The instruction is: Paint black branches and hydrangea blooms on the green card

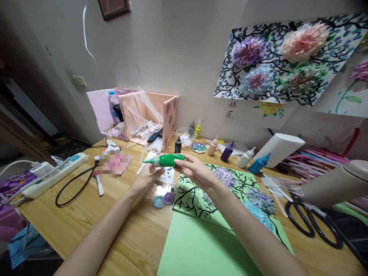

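Note:
My right hand (197, 170) is closed around the base end of a green paint bottle (168, 159). The bottle lies nearly level, its narrow nozzle pointing left. Just under the nozzle is my left hand (149, 175), its fingers curled together; what they hold, if anything, is hidden. Below that hand sits a clear paint palette (152, 188) with blue, purple and a dab of green in its wells. To the right, under my right forearm, lies a green sheet (186, 191) painted with black branches and fluffy purple and blue flowers.
Paint bottles, including purple (227, 152), white (246, 158) and blue (259, 164), stand along the back. Black-handled scissors (313, 220) lie right, beside a beige cylinder (330, 188). Left are a power strip (54, 176), glue gun (110, 146), black cable (77, 203) and brush (98, 184).

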A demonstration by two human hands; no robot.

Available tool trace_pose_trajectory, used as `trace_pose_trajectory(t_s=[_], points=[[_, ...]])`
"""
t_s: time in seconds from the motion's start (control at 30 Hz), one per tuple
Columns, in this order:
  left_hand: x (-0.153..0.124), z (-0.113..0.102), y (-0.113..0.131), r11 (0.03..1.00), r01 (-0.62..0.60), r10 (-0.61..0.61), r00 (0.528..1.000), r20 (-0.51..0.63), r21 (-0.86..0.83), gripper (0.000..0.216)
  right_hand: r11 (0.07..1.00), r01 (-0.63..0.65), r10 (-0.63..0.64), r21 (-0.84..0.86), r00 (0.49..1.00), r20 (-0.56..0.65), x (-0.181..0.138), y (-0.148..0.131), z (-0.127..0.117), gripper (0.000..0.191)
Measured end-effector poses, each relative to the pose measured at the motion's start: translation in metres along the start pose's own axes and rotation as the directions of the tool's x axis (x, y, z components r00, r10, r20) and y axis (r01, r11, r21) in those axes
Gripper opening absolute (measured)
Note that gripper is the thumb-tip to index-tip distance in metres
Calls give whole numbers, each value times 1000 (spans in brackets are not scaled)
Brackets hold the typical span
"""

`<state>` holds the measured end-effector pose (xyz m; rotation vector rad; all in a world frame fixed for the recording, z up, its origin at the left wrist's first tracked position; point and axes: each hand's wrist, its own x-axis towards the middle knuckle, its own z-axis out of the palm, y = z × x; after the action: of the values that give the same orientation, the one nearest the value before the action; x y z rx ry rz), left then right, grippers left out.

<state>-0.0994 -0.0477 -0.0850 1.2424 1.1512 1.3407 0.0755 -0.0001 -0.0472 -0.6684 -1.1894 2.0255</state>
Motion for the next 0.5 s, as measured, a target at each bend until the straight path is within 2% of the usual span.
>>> trace_pose_trajectory(t_s=[0.1, 0.17, 0.27, 0.37, 0.5], points=[[5, -16, -1, 999, 38, -38, 999, -25, -21, 53, 998, 56, -59, -36, 996, -69, -1, -10, -6, 27], [7, -23, -1, 999, 23, -24, 998, -66, -26, 43, 991, 104, -112, -85, 988, -106, -2, -16, -11, 23], [4, -23, 1, 1000, -8, 8, 997, -72, 0, 28, 975, 121, -143, -187, 983, -111, -2, -20, -15, 25], [-1, -11, 5, 998, 1, -3, 999, 38, 63, 31, 935, 130, -159, -329, 985, -63, -1, -17, -15, 28], [-7, 4, 8, 987, -18, -15, 980, 198, 162, 33, 838, 187, -217, -513, 976, 3, 1, -6, -11, 30]])
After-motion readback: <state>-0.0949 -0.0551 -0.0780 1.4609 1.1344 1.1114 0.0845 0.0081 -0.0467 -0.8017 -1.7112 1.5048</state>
